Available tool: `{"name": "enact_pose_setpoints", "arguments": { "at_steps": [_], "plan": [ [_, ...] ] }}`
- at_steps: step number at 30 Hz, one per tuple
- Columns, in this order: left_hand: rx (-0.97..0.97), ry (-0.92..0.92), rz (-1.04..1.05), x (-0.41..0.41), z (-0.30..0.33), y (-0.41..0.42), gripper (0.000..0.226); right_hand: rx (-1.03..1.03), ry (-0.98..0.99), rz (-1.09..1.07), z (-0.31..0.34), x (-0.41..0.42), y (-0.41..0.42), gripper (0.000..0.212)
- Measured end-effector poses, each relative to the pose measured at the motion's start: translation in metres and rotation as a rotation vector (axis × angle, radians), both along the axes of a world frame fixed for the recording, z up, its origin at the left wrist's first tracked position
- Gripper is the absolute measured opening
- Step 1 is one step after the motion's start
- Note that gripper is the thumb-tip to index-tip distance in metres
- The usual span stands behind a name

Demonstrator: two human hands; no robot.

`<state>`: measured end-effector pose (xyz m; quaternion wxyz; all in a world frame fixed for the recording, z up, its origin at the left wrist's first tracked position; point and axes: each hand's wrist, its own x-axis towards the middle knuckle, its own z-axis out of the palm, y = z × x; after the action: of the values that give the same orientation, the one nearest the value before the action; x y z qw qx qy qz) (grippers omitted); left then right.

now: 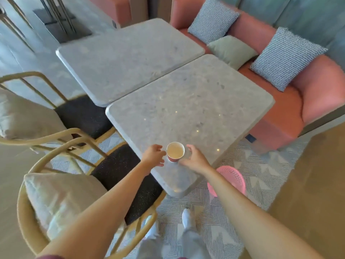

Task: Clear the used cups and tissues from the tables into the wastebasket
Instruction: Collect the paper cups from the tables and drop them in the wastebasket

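A red paper cup (175,152) with a pale inside stands upright near the front corner of the near grey stone table (196,109). My left hand (154,155) is just left of the cup, fingers loosely curled, a small gap from its rim. My right hand (194,157) is just right of the cup, fingers spread and relaxed, not gripping it. A pink perforated wastebasket (232,179) stands on the floor below the table's right front edge, partly hidden by my right forearm. No tissues show on either table.
A second grey table (127,58) adjoins at the back left. Two gold-framed chairs (61,146) with dark seats and pale cushions stand at left. A salmon sofa (298,101) with checked pillows runs along the right. Patterned rug lies underfoot.
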<state>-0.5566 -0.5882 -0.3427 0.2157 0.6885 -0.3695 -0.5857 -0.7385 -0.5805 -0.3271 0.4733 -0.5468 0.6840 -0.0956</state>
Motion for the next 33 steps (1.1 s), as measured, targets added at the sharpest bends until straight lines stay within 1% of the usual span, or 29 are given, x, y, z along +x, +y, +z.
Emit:
{"name": "enact_pose_setpoints", "arguments": {
  "at_steps": [3,5,8,11,12,14,18,21,24,28,31,33],
  "plan": [
    [0.040,0.026,0.079,-0.015,-0.007,-0.005,0.054,-0.009,0.029,0.099,-0.017,-0.001,-0.019,0.104],
    [0.049,0.038,0.151,-0.024,-0.011,-0.006,0.052,0.003,0.048,0.158,-0.024,-0.001,-0.028,0.110],
    [0.070,0.056,0.218,-0.035,-0.014,-0.003,0.047,0.027,0.064,0.252,-0.035,-0.002,-0.036,0.107],
    [0.066,0.107,0.310,-0.045,-0.017,0.000,0.042,-0.012,0.055,0.296,-0.066,-0.008,-0.047,0.099],
    [0.059,0.113,0.340,-0.047,-0.018,0.002,0.041,-0.038,0.055,0.320,-0.068,-0.009,-0.048,0.096],
    [0.039,0.117,0.390,-0.049,-0.017,0.007,0.039,-0.082,0.048,0.353,-0.050,-0.008,-0.044,0.091],
    [0.010,0.204,0.491,-0.048,-0.004,0.018,0.031,-0.132,-0.017,0.407,-0.030,-0.009,-0.044,0.090],
    [-0.038,0.224,0.572,-0.040,0.014,0.029,0.018,-0.194,-0.068,0.463,-0.010,-0.001,-0.043,0.088],
    [-0.104,0.246,0.641,-0.024,0.029,0.046,0.024,-0.246,-0.103,0.538,0.006,0.013,-0.039,0.082],
    [-0.157,0.170,0.704,0.002,0.053,0.075,0.026,-0.310,-0.151,0.618,0.026,0.043,-0.026,0.076],
    [-0.203,0.107,0.764,0.024,0.077,0.098,0.023,-0.349,-0.173,0.645,0.042,0.073,-0.011,0.079],
    [-0.257,0.053,0.801,0.041,0.092,0.114,0.026,-0.372,-0.194,0.672,0.054,0.096,0.000,0.081]
  ]
}}
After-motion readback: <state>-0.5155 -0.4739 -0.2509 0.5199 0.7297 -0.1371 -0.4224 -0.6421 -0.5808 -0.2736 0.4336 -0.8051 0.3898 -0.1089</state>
